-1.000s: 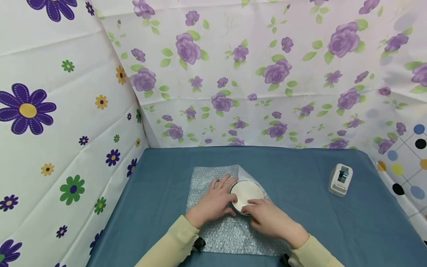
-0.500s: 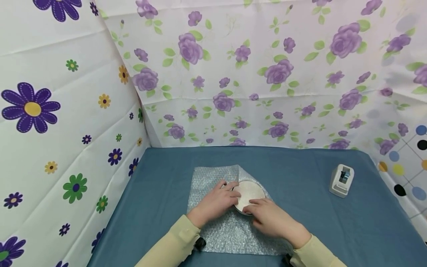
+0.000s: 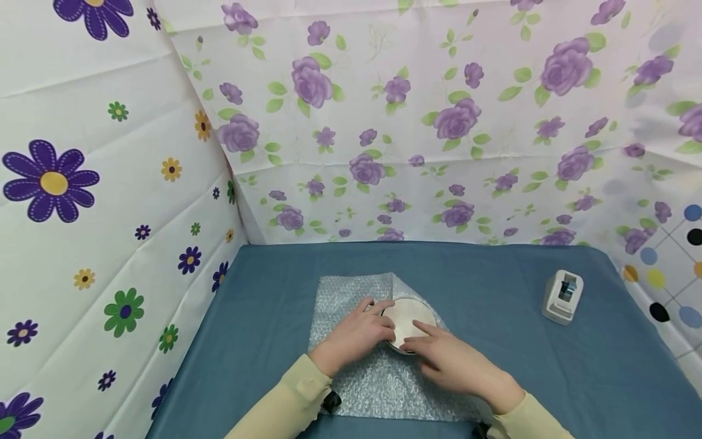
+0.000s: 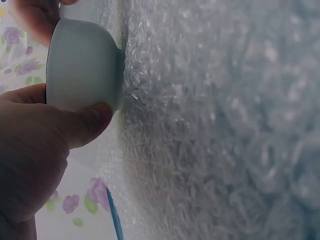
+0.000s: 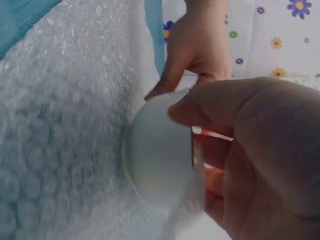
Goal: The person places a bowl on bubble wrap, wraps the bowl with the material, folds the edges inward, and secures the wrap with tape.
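Observation:
A pale bowl (image 4: 82,65) with a dark rim stands upright on a sheet of bubble wrap (image 3: 378,390). In the head view its round mouth (image 3: 403,317) looks cream-white. My left hand (image 3: 353,335) grips the bowl's left side, its thumb on the outer wall and its fingers over the rim, as the left wrist view shows. On the near right side, my right hand (image 3: 455,360) holds the rim, with the thumb over the outer wall (image 5: 157,145) and the fingers bent past the edge. The index finger reaches out above the mouth.
A small white device with a dark slot (image 3: 563,297) lies on the blue tablecloth (image 3: 493,286) at the right. The wrap's far right corner (image 3: 408,289) is folded in beside the bowl. Flower-printed sheets (image 3: 329,201) hang at the back and left.
My left hand's fingers have drawn in from spread on the wrap beside the bowl to its rim. The right hand's index finger has lifted and straightened a little over the mouth.

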A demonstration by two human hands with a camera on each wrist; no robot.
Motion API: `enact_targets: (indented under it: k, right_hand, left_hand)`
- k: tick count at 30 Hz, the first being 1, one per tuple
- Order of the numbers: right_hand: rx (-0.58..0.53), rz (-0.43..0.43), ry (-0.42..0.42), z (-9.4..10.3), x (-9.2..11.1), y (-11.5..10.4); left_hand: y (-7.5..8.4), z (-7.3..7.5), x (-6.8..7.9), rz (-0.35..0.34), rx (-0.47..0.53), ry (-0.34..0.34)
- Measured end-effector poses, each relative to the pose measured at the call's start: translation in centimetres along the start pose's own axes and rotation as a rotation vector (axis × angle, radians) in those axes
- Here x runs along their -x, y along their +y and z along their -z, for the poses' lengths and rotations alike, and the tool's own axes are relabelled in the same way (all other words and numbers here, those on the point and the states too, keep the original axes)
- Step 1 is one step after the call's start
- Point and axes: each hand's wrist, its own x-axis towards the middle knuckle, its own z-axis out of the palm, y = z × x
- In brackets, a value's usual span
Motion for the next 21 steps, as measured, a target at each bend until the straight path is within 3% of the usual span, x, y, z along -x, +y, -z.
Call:
enact_targets:
  k: [4, 8, 11, 15, 21]
  right_hand:
    - [-0.048, 0.042, 0.081, 0.9, 1.7, 0.8]
    - [0.026, 0.135, 0.221, 1.7, 4.2, 2.8]
    - [0.085, 0.145, 0.289, 2.2, 6.3, 4.3]
    - [0.087, 0.077, 0.265, 2.5, 8.7, 5.3]
    - [-0.065, 0.045, 0.157, 1.1, 10.9, 4.6]
  left_hand:
    - [0.2, -0.1, 0.0, 0.014, 0.002, 0.001]
    - [0.3, -0.3, 0.0, 0.008, 0.009, 0.016]
    - [0.3, -0.3, -0.1, 0.004, 0.025, 0.026]
    - [0.1, -0.3, -0.1, 0.008, 0.043, 0.040]
    - [0.0, -0.5, 0.2, 0.021, 0.071, 0.034]
